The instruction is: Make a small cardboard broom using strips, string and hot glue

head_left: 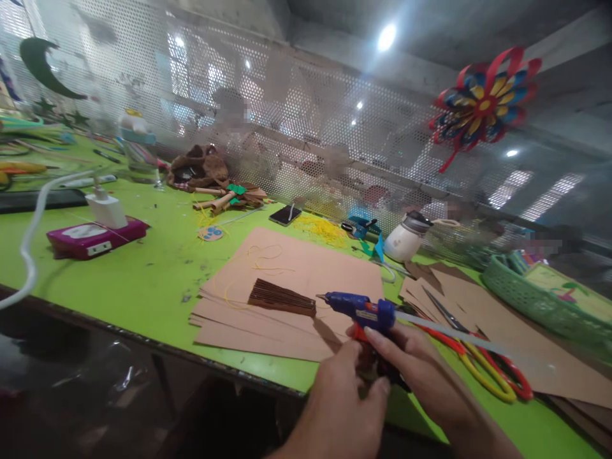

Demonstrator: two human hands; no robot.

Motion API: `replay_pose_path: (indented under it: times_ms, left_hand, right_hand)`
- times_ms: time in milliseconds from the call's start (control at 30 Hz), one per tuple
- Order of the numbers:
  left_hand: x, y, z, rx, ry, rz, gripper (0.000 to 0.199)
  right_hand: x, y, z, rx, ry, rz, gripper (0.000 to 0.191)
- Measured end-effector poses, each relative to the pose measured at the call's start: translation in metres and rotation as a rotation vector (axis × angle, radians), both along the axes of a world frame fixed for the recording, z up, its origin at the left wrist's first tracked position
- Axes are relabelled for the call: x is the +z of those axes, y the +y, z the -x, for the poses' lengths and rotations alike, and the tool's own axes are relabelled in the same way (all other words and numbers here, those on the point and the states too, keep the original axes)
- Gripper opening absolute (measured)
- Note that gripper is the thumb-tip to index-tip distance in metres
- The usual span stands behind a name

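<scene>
A blue glue gun (354, 306) with an orange trigger and a clear glue stick out its back points left above brown paper sheets (306, 255). My right hand (421, 363) is closed around its handle. My left hand (342, 395) is closed at the front of the handle, by the trigger, its fingertips partly hidden. Just beyond the nozzle a pleated dark brown paper fan (282, 297) lies on the sheets, narrow end towards the nozzle. Loose yellow thread (261, 255) curls on the paper beside it.
Scissors (482, 363) with red and yellow handles lie right of my hands. A green basket (535, 299) and white jar (406, 237) stand behind. At left are a purple power strip (98, 236) with a white plug and a cable (29, 255). The table's front edge (143, 347) runs nearby.
</scene>
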State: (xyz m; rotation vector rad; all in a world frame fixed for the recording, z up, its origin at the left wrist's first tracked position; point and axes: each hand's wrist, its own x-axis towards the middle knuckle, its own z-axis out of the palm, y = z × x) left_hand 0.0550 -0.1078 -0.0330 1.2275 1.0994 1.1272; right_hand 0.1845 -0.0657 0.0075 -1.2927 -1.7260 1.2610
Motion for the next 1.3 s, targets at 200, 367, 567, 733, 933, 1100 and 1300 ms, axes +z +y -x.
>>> replay_pose_path:
  times_ms: [200, 367, 567, 733, 933, 1100, 1300]
  left_hand:
    - [0.056, 0.026, 0.096, -0.079, 0.577, -0.191, 0.031]
    - [0.087, 0.103, 0.151, 0.023, 0.857, -0.407, 0.027]
    - [0.089, 0.180, 0.145, -0.164, 1.027, -0.490, 0.028]
    - [0.061, 0.192, 0.139, -0.132, 1.048, -0.454, 0.028]
    - [0.050, 0.185, 0.140, 0.014, 1.035, -0.469, 0.032]
    - [0.046, 0.189, 0.142, 0.045, 0.977, -0.558, 0.030]
    - [0.059, 0.173, 0.142, -0.162, 1.075, -0.629, 0.028]
  right_hand:
    - [0.009, 0.012, -0.012, 0.007, -0.025, 0.031, 0.040]
    - [0.012, 0.023, -0.013, 0.053, -0.167, 0.012, 0.047]
    - [0.015, 0.033, -0.012, 0.045, -0.254, -0.024, 0.047]
    - [0.013, 0.043, -0.013, 0.047, -0.309, -0.105, 0.049]
    - [0.010, 0.053, -0.010, 0.062, -0.399, -0.183, 0.046]
    - [0.007, 0.051, -0.014, 0.027, -0.459, -0.197, 0.045]
    - [0.003, 0.041, -0.012, -0.116, -0.412, -0.191, 0.041]
